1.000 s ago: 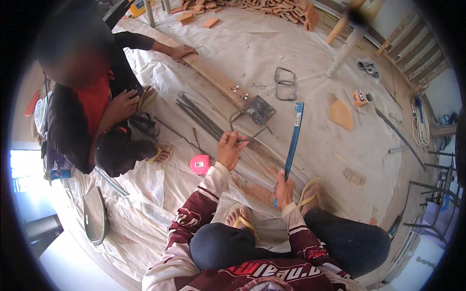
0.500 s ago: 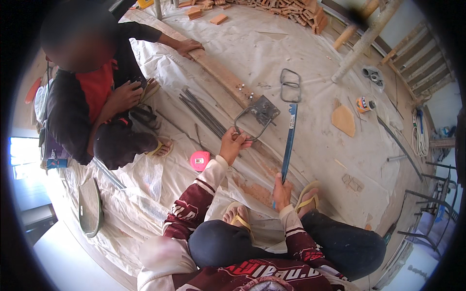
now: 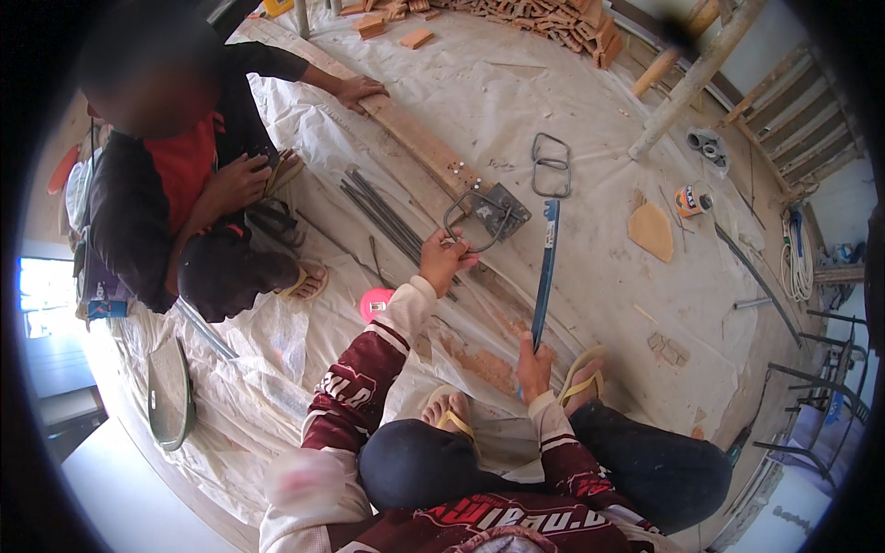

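My left hand (image 3: pixel 442 261) pinches a bent steel rod (image 3: pixel 449 215), curved into a partial frame, at its near side. The rod's far part reaches over a dark metal plate (image 3: pixel 513 203) fixed on the end of a wooden plank (image 3: pixel 415 138). My right hand (image 3: pixel 534 367) is wrapped round the lower end of a long blue metal bending bar (image 3: pixel 546 272) with a notched tip. The bar points away from me, right of the plate and apart from the rod. Beyond its tip lie bent steel frames (image 3: pixel 551 166). Straight rods (image 3: pixel 383 217) lie left of the plank.
A co-worker (image 3: pixel 175 203) squats at the left, one hand (image 3: pixel 359 90) on the plank. A pink tape measure (image 3: pixel 375 302) lies beside my left sleeve. A can (image 3: pixel 693 200) and a tan flat piece (image 3: pixel 651 230) lie right. Bricks (image 3: pixel 544 23) are piled at the back, near wooden poles (image 3: pixel 691 83).
The bent rod has turned and shifted slightly left and away, with my left hand moving along. My left sleeve now covers part of the tape measure. My right hand and the bar have barely moved.
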Demonstrator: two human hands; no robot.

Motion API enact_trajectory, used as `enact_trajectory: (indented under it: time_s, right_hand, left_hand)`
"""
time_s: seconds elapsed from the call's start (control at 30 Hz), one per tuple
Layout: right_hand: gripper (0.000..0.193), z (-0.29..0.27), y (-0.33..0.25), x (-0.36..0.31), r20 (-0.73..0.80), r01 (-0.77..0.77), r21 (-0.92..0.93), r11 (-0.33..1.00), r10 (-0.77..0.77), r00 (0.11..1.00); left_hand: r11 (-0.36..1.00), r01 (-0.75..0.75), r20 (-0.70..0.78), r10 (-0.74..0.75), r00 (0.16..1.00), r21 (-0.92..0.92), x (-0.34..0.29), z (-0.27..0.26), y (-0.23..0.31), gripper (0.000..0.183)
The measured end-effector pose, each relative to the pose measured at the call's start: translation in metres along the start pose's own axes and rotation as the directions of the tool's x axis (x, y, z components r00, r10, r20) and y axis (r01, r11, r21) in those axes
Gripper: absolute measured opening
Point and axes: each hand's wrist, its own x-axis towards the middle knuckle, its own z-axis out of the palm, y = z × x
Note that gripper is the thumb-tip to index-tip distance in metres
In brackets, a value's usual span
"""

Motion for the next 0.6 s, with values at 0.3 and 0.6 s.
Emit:
enact_trajectory:
  time_s: [0.3,0.6]
  right_hand:
    - [0.04,0.003,0.009,-0.001,0.03,-0.043,0.088,0.995,0.04,0.999]
    - [0.041,0.003,0.003,-0.005,0.06,-0.106,0.132,0.985,0.099,0.993]
  left_hand:
    - [0.992,-0.018,-0.087,0.03,0.996,0.128,0.006,-0.004,0.003,0.023]
    - [0.941,-0.204,-0.007,0.213,0.977,0.271,0.006,0.001,0.022,0.023]
